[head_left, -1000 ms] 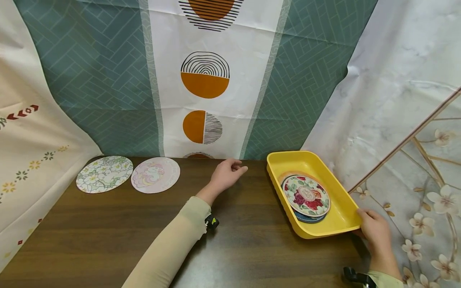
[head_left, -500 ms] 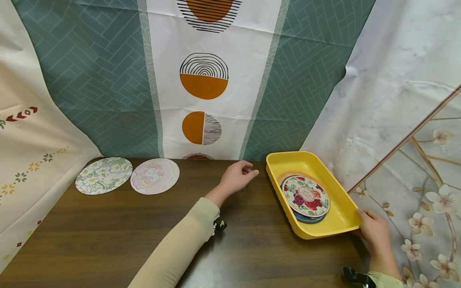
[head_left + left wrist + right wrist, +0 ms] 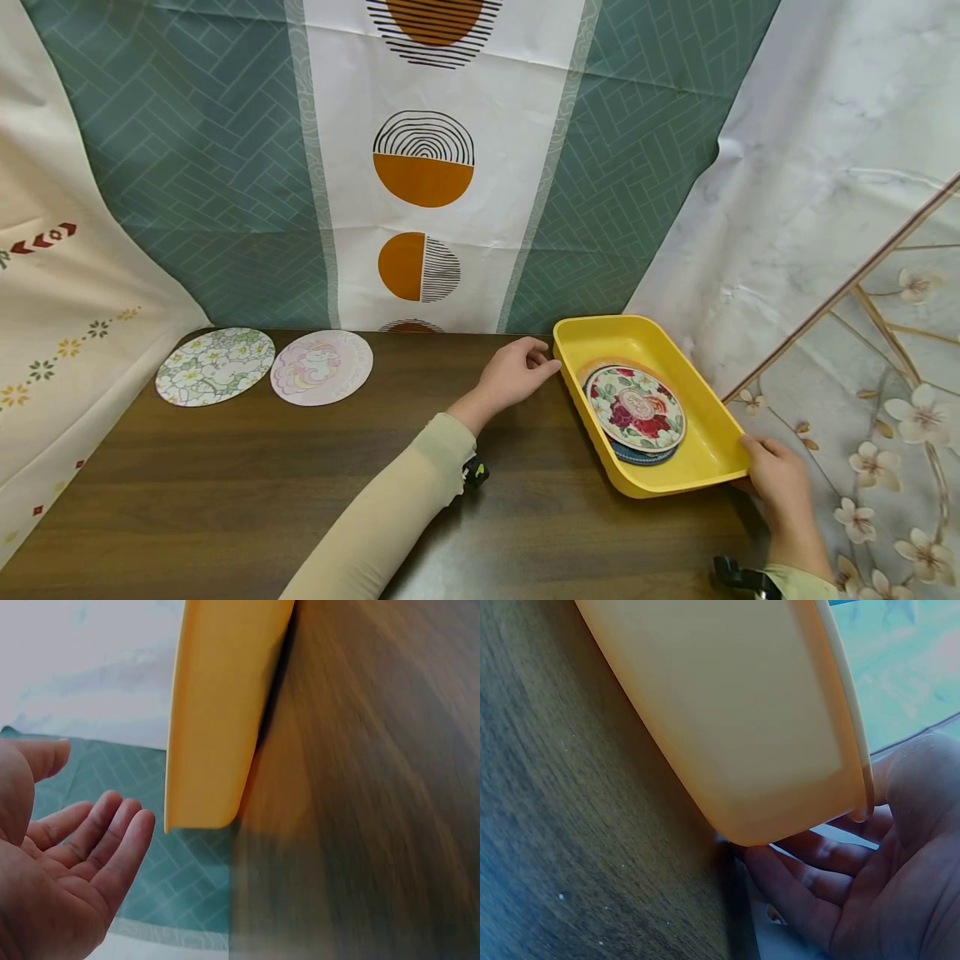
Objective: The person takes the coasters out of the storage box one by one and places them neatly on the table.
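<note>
The person's left hand [image 3: 512, 375], fingers loosely bent and holding nothing, hovers just beside the left wall of a yellow tray [image 3: 708, 450]; that raised wall stands between it and the contents. The right hand [image 3: 782, 483] grips the tray's near right corner, thumb at the rim, fingers underneath. Inside the tray, on the right of the brown tabletop [image 3: 225, 483], a rose-patterned disc [image 3: 637, 408] lies over a blue disc [image 3: 645, 457], with an orange edge showing behind. Well to the left, a pink unicorn disc [image 3: 322, 368] lies flat just beside a green floral disc [image 3: 216, 367]. A green-and-white cloth [image 3: 525, 125] hangs behind; a cream cloth [image 3: 52, 317] hangs left, a marbled blossom cloth [image 3: 810, 250] right.
</note>
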Demonstrator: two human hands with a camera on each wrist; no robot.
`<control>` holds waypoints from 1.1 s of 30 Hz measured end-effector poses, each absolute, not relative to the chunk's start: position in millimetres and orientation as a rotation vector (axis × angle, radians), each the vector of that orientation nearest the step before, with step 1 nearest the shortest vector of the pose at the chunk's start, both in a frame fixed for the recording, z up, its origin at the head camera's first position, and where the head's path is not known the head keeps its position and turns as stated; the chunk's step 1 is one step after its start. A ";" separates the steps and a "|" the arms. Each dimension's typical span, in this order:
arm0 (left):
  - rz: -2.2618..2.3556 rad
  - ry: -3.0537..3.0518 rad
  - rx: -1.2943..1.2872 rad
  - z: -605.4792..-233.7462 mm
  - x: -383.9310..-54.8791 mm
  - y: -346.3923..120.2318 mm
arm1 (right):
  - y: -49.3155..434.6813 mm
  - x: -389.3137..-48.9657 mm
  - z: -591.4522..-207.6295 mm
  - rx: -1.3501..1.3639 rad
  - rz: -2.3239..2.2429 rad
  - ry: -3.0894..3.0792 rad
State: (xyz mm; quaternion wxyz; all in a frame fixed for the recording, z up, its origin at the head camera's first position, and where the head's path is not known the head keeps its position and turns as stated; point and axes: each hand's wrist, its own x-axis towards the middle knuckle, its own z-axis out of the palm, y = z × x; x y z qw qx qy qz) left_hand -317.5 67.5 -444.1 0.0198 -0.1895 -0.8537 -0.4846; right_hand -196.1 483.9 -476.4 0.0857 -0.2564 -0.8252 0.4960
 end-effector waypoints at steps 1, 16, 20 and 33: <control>-1.508 -2.649 -0.595 -443.4 -316.7 70.1 | 483.9 -196.0 -476.4 -0.768 1.478 -2.459; -1.414 -2.727 -0.702 -438.7 -306.5 105.1 | 483.2 -194.3 -475.8 -0.757 1.465 -2.471; -1.414 -2.729 -0.730 -438.0 -306.0 113.5 | 482.6 -194.9 -475.4 -0.762 1.462 -2.478; -1.335 -2.767 -0.835 -441.7 -305.5 133.6 | 482.2 -195.0 -474.8 -0.759 1.477 -2.459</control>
